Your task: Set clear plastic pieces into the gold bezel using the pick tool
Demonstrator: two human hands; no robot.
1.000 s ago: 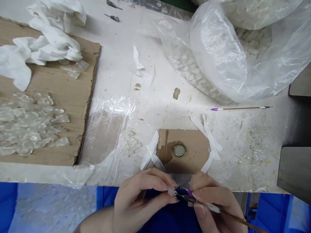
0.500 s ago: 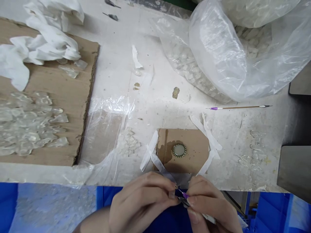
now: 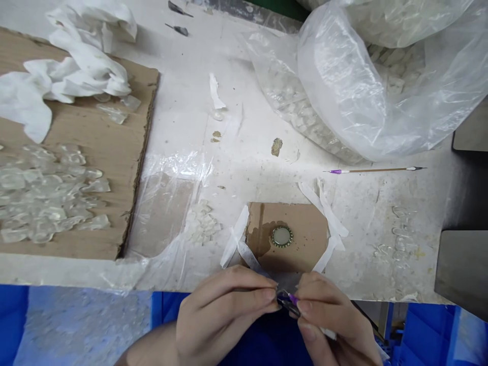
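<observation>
Purple-banded pick (image 3: 293, 299) sitting pinched at the fingertips, left hand (image 3: 223, 316) and right hand (image 3: 331, 317) closing together on it, any small piece at its tip too hidden to tell. Matching pick (image 3: 375, 170) lying apart on the white bench (image 3: 244, 152), gold-rimmed bottle cap (image 3: 282, 236) resting on a taped cardboard square (image 3: 305, 218) just ahead of the hands. Clear plastic bag (image 3: 343, 86) bulging with pale pieces, glassy clear pieces (image 3: 49, 195) lying heaped on a cardboard sheet (image 3: 99, 134) beside crumpled white cloth (image 3: 76, 66).
</observation>
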